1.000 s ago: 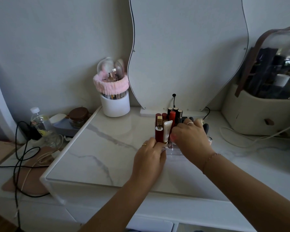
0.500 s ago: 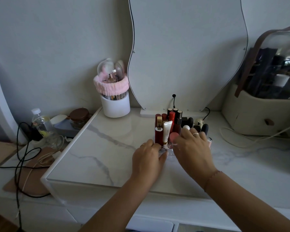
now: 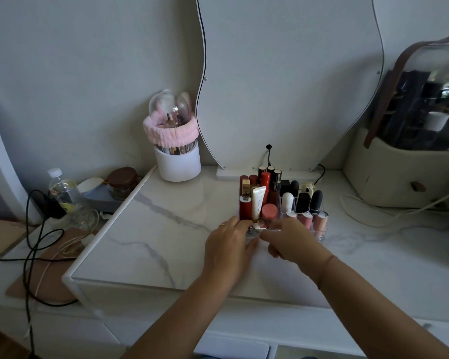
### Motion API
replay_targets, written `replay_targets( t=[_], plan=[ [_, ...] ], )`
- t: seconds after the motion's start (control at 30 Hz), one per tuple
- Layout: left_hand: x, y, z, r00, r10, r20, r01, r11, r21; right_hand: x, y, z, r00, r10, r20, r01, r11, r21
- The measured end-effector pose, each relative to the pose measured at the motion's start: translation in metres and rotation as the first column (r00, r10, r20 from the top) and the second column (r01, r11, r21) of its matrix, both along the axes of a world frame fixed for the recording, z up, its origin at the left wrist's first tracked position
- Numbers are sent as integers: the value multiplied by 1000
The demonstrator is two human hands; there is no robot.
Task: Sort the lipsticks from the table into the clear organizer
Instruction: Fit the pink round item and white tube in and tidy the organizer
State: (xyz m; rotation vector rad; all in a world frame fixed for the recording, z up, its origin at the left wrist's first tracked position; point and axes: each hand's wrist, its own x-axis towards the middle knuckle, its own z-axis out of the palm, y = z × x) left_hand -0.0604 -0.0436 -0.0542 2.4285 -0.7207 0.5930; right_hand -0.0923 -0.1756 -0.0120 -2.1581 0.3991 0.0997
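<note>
Lipsticks (image 3: 266, 186) crowd the clear organizer (image 3: 319, 233); none lie loose on the tabletop (image 3: 166, 242). Left hand (image 3: 228, 244) and right hand (image 3: 288, 240) both grip its front edge. Nearly done, I'd say.

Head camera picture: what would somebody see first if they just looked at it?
First, the clear organizer in the middle of the marble table, packed with upright lipsticks in red, pink and black. The left hand and right hand meet at its front edge. Next comes the white cup wrapped in a fluffy pink band, at the back left beside the wavy mirror.
</note>
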Motion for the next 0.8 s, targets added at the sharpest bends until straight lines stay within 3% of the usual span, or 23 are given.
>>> replay_targets(
  t=[0.1,0.2,0.5,0.73,0.8],
  plan=[
    [0,-1,0,1000,-6,0,6,1000,-8,-3,-3,7,998,-36,-58,51,957,286],
    [-1,-1,1,1000,-6,8,6,1000,-16,-9,-2,11,996,-53,-78,83,878,472],
    [-1,-3,4,999,26,36,-26,1000,-3,-10,-4,21,990,-32,-135,122,667,735],
    [-1,-4,4,999,10,42,-10,1000,13,-5,-10,29,981,-12,-193,187,320,929],
    [-1,-5,4,999,15,50,-16,999,29,-3,-11,28,979,-21,-201,200,268,943]
  ],
)
